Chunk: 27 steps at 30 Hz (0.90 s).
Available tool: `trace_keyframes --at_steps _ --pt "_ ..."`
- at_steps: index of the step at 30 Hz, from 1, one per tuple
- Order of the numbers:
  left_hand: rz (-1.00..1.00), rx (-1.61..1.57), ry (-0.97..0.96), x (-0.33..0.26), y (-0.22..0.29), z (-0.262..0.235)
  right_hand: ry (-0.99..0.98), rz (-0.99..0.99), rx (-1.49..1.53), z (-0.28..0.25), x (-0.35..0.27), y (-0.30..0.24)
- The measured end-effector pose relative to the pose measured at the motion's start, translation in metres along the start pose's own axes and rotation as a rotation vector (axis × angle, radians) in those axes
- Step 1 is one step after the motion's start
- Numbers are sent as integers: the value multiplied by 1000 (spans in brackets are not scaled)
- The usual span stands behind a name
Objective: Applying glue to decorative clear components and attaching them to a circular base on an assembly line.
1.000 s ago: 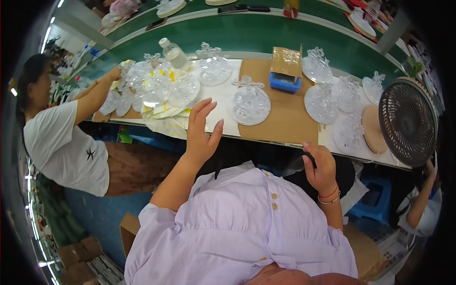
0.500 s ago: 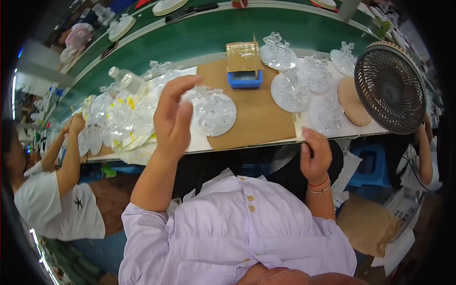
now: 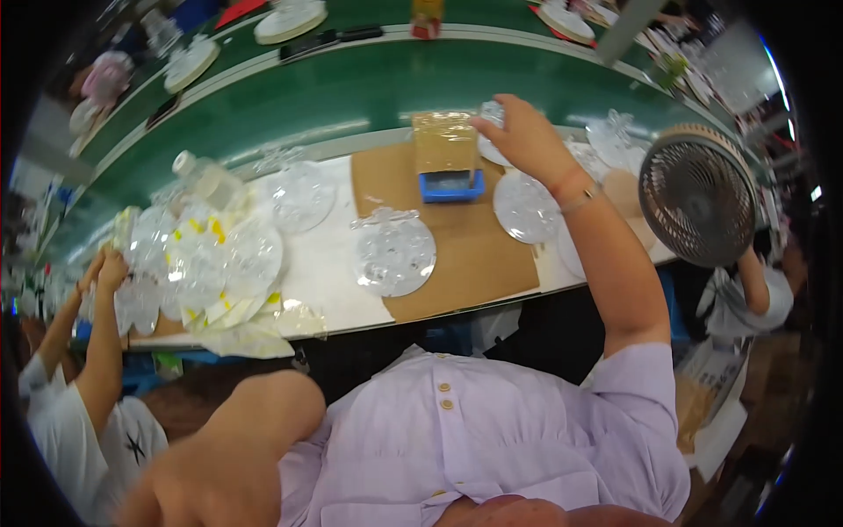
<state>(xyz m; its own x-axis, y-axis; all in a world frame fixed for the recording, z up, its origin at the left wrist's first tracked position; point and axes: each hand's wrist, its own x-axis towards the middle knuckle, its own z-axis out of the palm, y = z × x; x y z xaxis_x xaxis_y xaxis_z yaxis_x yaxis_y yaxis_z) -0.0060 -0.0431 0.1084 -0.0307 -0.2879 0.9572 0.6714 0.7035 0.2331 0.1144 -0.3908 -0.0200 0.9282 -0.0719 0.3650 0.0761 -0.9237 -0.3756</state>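
Note:
My right hand (image 3: pixel 525 140) reaches over the far middle of the table, just right of the cardboard-topped box. Its thumb and fingers close round a clear plastic piece (image 3: pixel 492 112) standing on a white round disc (image 3: pixel 493 155). Most of that disc is hidden behind the hand. My left hand (image 3: pixel 202 479) is low at the left, off the table near my body; it is smeared by motion and its fingers are hidden. A round disc with clear parts (image 3: pixel 395 259) lies alone in front of me, partly on the cardboard sheet (image 3: pixel 483 263).
A blue bin (image 3: pixel 452 187) sits under the cardboard piece (image 3: pixel 445 140). More clear-topped discs (image 3: pixel 527 206) stand at right beside a dark fan (image 3: pixel 700 198). Bagged clear parts (image 3: pixel 215 263) and a bottle (image 3: pixel 211 183) are at left, near a co-worker's hands (image 3: pixel 107 266). Behind runs a green belt (image 3: pixel 351 88).
My right hand has gone from the table's front edge out to the far disc. The left hand has dropped from above the table to low at the left. The view has shifted.

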Motion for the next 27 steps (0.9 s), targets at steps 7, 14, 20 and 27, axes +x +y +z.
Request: trace_keyframes --at_steps 7,14,20,27 --pt "-311 614 661 -125 -9 -41 -356 62 73 25 40 5" --pt "-453 1704 1212 -209 -30 -44 -338 38 224 1 17 -12" --pt "-434 2184 770 -231 -34 -64 -341 56 272 -20 -2 -23" --pt "-539 2213 770 -239 -32 -75 -290 -89 182 -21 -14 -17"
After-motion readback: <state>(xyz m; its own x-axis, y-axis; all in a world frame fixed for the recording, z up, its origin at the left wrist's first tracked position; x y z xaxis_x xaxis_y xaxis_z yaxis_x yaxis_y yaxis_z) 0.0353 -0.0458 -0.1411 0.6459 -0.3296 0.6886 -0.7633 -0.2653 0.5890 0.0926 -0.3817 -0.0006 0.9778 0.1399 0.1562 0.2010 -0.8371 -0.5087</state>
